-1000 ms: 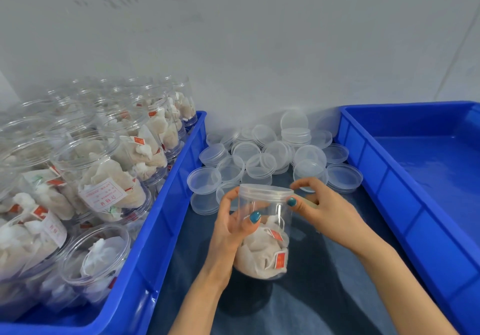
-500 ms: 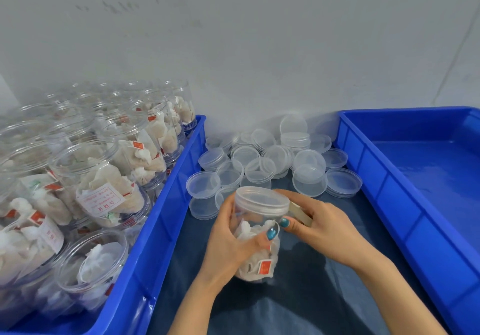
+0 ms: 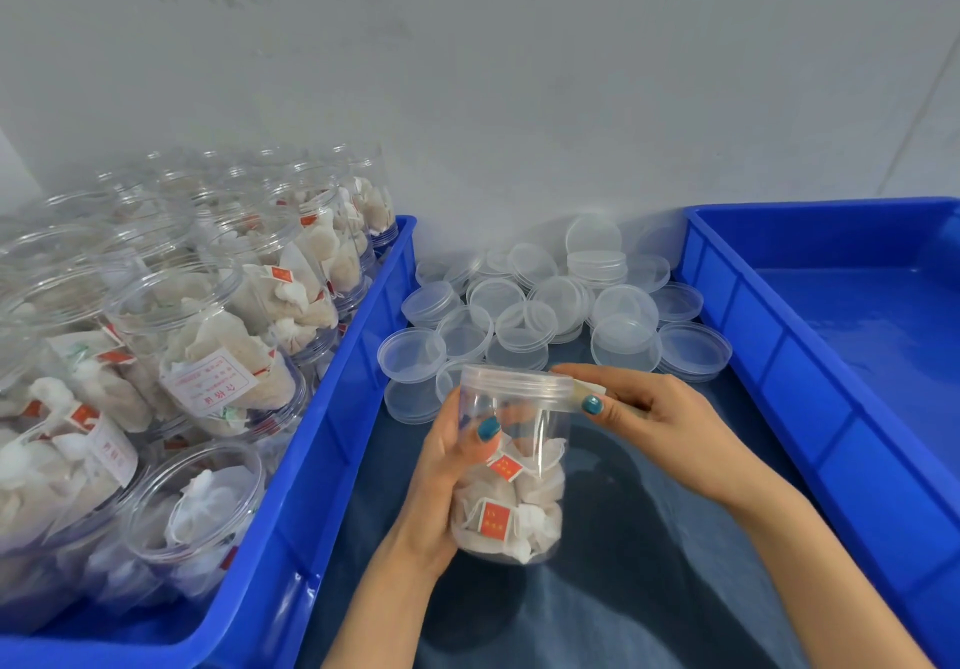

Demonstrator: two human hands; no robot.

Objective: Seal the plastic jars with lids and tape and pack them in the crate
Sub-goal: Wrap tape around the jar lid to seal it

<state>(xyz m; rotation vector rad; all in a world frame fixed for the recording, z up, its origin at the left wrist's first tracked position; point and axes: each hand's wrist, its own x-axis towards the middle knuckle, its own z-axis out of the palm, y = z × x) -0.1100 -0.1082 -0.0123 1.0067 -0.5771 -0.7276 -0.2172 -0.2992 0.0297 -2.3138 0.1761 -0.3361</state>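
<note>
A clear plastic jar (image 3: 519, 492) holding white sachets with red tags stands upright between my hands, a clear lid (image 3: 511, 382) on top. My left hand (image 3: 447, 466) wraps the jar's left side, thumb across the front. My right hand (image 3: 654, 419) pinches a strip of clear tape (image 3: 589, 389) against the lid's right edge. A heap of loose clear lids (image 3: 550, 305) lies behind the jar. The blue crate (image 3: 769, 356) on the right has nothing in it.
On the left a blue crate (image 3: 332, 440) is packed with several open jars of sachets (image 3: 208, 356). The jar and lids rest on a dark blue cloth (image 3: 623, 564). A pale wall closes off the back.
The jar was tipped toward me half a second ago and now stands upright, held higher. My right hand has drawn the tape strip out along the lid's right edge.
</note>
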